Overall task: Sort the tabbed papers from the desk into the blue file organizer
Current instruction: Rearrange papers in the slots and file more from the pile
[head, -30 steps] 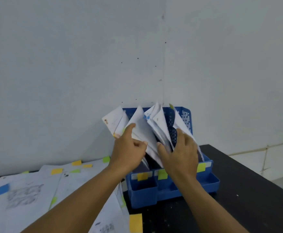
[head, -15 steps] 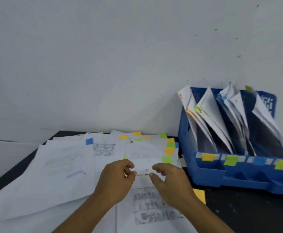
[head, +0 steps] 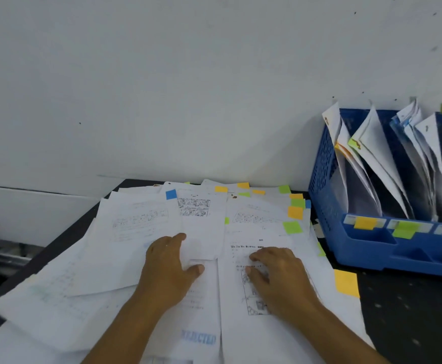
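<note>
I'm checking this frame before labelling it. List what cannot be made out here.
Head view only:
- Blue organizer: its right part is cut off by the frame edge, so the slots there are unseen.
- Printed text on the sheets: too small and blurred to read.
- Blue stamp: smeared by blur.
- Sheet under the right hand: partly covered by the hand.
- Left hand: whether it pinches or only presses the paper is unclear.

Both hands on the papers, organizer to the right

We see the left hand (head: 168, 269) resting on the spread papers (head: 136, 232), thumb and forefinger apart around one sheet's lower edge; the right hand (head: 280, 274) lies on a printed sheet (head: 262, 232), fingers bent; the blue organizer (head: 367, 248) stands on the dark desk (head: 411, 324), filed papers (head: 372, 143) leaning in its slots.
</note>
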